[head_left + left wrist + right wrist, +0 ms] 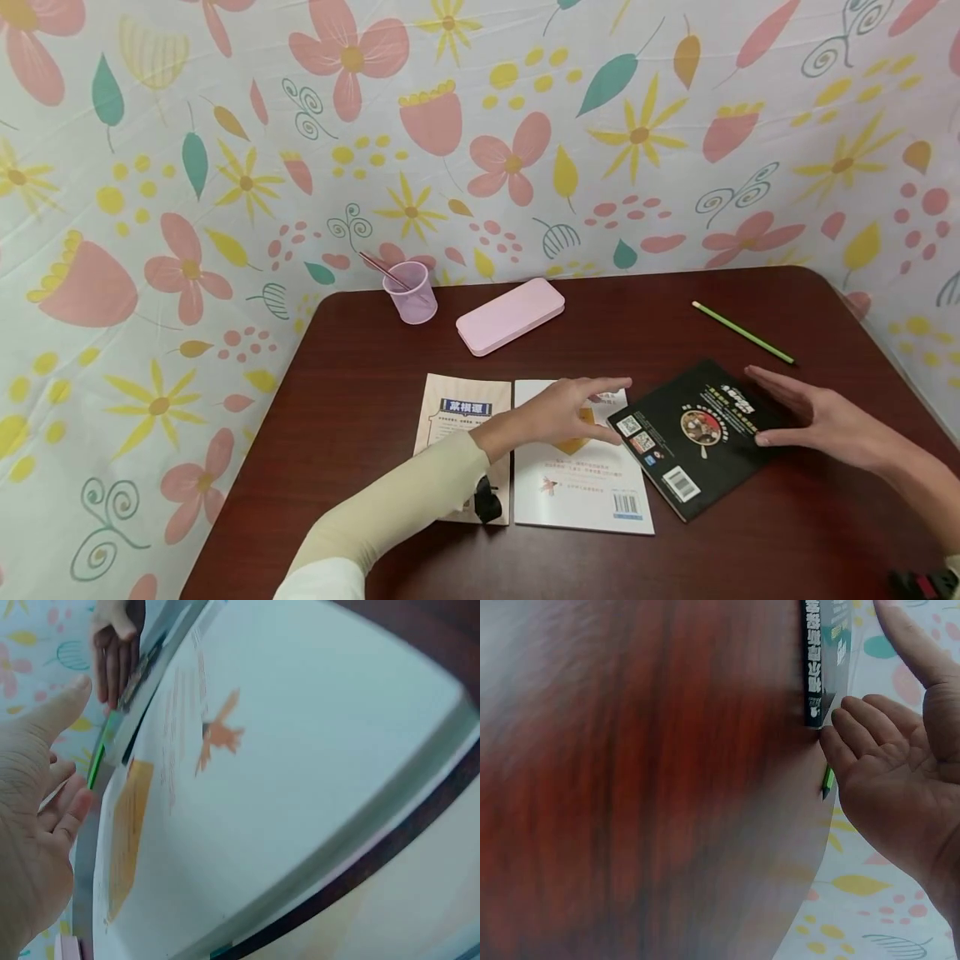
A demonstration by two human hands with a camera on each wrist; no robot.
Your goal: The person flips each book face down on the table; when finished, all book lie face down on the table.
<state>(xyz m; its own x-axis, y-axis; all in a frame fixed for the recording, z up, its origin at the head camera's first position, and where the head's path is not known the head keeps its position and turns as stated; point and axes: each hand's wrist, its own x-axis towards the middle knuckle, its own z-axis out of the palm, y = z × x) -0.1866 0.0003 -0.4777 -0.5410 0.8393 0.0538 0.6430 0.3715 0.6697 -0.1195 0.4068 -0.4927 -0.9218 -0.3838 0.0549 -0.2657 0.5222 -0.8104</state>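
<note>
A black book (723, 471) lies at an angle on the table, its barcode corner towards the front. My left hand (561, 413) reaches over a white book (555, 504), fingers and thumb spread, with the tips right by the black book's left corner. On the other side, my right hand (836, 427) has its fingers extended and thumb apart at the black book's right edge. The right wrist view shows this palm (900, 776) beside the end of the black spine (813, 682). A beige book (457, 417) lies left of the white one, partly hidden under my left forearm.
Behind the books is a pink pencil case (510, 317), with a pink mesh cup (417, 307) holding a thin stick to its left. A green pencil (742, 332) lies at the back right of the dark wooden table (360, 375). Flower-patterned cloth (637, 217) hangs along the back edge.
</note>
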